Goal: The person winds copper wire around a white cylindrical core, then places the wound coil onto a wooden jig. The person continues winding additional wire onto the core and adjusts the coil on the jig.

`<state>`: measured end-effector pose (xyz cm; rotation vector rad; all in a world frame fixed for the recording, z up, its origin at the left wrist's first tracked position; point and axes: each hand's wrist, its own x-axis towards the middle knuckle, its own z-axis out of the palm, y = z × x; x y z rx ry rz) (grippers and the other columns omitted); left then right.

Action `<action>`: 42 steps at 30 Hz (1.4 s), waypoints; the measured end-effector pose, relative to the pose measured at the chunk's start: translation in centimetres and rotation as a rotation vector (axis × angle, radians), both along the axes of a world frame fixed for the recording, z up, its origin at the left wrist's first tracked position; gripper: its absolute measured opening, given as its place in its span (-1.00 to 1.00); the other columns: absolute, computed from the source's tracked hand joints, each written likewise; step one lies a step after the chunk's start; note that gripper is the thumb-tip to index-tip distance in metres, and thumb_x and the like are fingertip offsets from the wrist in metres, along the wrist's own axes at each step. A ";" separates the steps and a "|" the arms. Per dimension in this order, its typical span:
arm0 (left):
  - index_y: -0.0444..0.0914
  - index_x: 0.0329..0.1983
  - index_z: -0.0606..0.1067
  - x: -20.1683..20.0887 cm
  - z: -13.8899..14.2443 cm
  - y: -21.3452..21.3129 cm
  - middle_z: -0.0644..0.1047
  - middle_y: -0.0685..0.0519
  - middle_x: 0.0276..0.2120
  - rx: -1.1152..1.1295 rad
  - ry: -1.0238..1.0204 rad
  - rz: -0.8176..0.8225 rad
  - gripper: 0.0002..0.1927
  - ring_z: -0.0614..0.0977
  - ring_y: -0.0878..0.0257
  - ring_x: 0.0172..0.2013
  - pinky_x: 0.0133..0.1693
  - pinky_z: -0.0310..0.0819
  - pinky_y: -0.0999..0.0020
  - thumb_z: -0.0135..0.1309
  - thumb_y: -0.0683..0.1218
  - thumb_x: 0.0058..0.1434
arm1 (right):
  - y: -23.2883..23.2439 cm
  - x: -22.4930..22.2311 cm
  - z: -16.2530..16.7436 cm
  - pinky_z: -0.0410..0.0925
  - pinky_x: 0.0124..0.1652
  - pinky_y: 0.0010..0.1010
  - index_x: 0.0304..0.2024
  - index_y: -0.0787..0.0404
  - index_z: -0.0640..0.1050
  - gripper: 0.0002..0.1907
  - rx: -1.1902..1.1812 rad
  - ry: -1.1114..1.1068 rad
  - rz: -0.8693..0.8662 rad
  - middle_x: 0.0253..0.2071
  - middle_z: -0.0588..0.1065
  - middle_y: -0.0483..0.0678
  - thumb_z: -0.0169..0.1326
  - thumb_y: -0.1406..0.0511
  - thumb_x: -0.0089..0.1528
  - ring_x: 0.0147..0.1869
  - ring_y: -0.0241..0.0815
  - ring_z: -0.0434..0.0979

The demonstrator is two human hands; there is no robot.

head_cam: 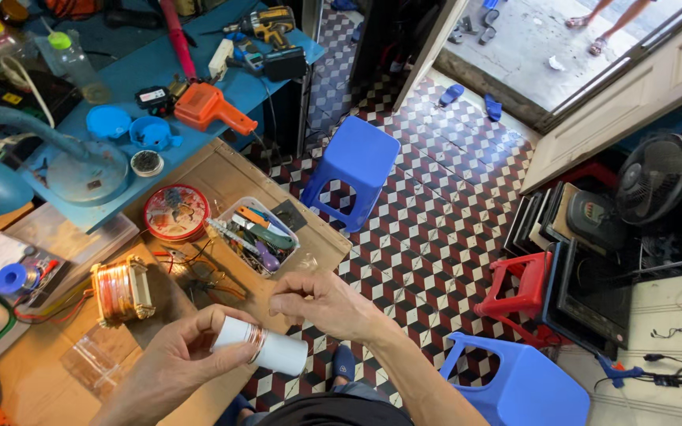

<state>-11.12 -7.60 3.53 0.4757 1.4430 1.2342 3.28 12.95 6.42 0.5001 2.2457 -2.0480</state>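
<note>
The person's left hand (pixel 171 351) is closed around a white tube (pixel 266 347), gripping one end so that the rest of the tube stands free, held roughly level in front of the body, over the near edge of the bench (pixel 41 386). A narrow band of copper-coloured wire (pixel 255 341) circles the tube just beside the left thumb, and the free end of the tube points to the person's right; this grip leaves the wound band exposed and within reach of the other hand. The right hand (pixel 321 304) hovers just above the tube, fingers curled and pinched together at the tips; whether a strand of wire runs between them is too fine to tell. On the bench, near the left hand, stands a spool of copper wire (pixel 122 290) in a square frame, placed close enough to feed from. Behind it lie a round red tin (pixel 176 211) and a clear plastic tray of hand tools (pixel 256 235), both within arm's reach. Farther back, on a blue work surface (pixel 159 71), rest an orange soldering gun (pixel 211 109), two blue caps (pixel 129 126) and a cordless drill (pixel 271 25). A blue plastic stool (pixel 354 170) stands on the patterned tile floor (pixel 436 229) well apart from the hands.
</note>
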 end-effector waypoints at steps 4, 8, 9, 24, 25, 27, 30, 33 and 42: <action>-0.33 -0.23 0.49 1.2 -2.5 1.4 0.63 0.06 -0.27 0.086 0.219 0.131 -0.77 0.59 0.41 -0.25 -0.15 0.53 0.45 0.29 -0.19 0.11 | -0.6 0.6 1.7 0.33 -0.42 -0.42 -0.21 0.30 0.61 -0.76 0.219 -0.088 -0.134 -0.50 0.50 -0.06 0.08 0.23 0.32 -0.45 -0.36 0.43; -0.37 -0.34 0.29 3.1 -5.1 3.5 0.58 -0.02 -0.27 0.152 0.346 0.424 -0.65 0.58 0.36 -0.25 -0.23 0.53 0.44 0.31 -0.25 0.13 | -1.7 1.1 2.3 0.31 -0.48 -0.35 -0.21 0.31 0.60 -0.78 0.361 -0.058 -0.233 -0.55 0.48 0.04 0.08 0.25 0.30 -0.54 -0.29 0.38; -0.36 -0.25 0.29 3.3 -5.6 4.2 0.58 -0.04 -0.25 0.184 0.323 0.503 -0.65 0.60 0.33 -0.24 -0.23 0.54 0.43 0.29 -0.26 0.13 | -2.0 1.2 2.2 0.32 -0.47 -0.35 -0.22 0.33 0.60 -0.78 0.355 -0.028 -0.248 -0.53 0.49 0.04 0.08 0.26 0.31 -0.52 -0.28 0.40; -0.32 0.11 0.36 5.9 -10.0 8.1 0.52 -0.04 -0.02 0.240 -0.407 0.686 -0.60 0.62 0.16 -0.02 0.04 0.58 0.18 0.12 -0.23 0.21 | -3.7 4.3 -0.1 0.36 -0.08 -0.22 -0.23 0.27 0.55 -0.89 0.674 0.224 -0.393 -0.22 0.50 0.02 0.06 0.34 0.33 -0.15 0.04 0.52; -0.30 0.11 0.35 6.0 -9.8 8.1 0.51 -0.02 -0.02 0.222 -0.383 0.679 -0.58 0.61 0.18 -0.01 0.05 0.57 0.20 0.14 -0.25 0.19 | -3.7 4.5 -0.2 0.37 -0.10 -0.22 -0.24 0.27 0.56 -0.89 0.676 0.213 -0.383 -0.24 0.49 0.02 0.06 0.34 0.33 -0.16 0.04 0.51; -0.28 0.12 0.35 5.9 -8.8 7.9 0.51 0.00 -0.02 0.204 -0.352 0.653 -0.54 0.61 0.20 -0.01 0.06 0.56 0.23 0.17 -0.24 0.15 | -3.9 4.8 -0.3 0.37 -0.12 -0.23 -0.24 0.27 0.56 -0.89 0.669 0.208 -0.360 -0.26 0.48 0.02 0.07 0.34 0.33 -0.18 0.03 0.50; -0.31 0.15 0.43 5.9 -5.7 7.2 0.56 -0.02 -0.03 0.184 -0.250 0.573 -0.50 0.63 0.22 -0.04 0.04 0.56 0.27 0.21 -0.18 0.12 | -4.5 4.9 -0.3 0.39 -0.16 -0.28 -0.24 0.28 0.56 -0.89 0.609 0.224 -0.377 -0.27 0.49 0.03 0.09 0.34 0.33 -0.23 -0.02 0.53; -0.35 0.13 0.56 6.3 -1.6 5.4 0.64 0.00 -0.08 0.100 0.009 0.521 -0.48 0.67 0.27 -0.11 -0.04 0.58 0.38 0.24 -0.06 0.10 | -4.8 4.5 -0.3 0.42 -0.28 -0.37 -0.22 0.28 0.57 -0.87 0.425 0.181 -0.417 -0.31 0.52 0.02 0.14 0.31 0.30 -0.30 -0.12 0.55; -0.26 0.13 0.60 3.0 6.7 3.3 0.66 0.05 -0.23 0.117 0.292 0.542 -0.48 0.61 0.44 -0.31 -0.28 0.49 0.55 0.27 0.01 0.10 | -1.0 4.4 0.9 0.37 -0.03 -0.48 0.07 0.20 0.63 -0.69 0.279 0.252 -0.536 -0.13 0.61 -0.07 -0.02 0.23 0.42 -0.07 -0.32 0.51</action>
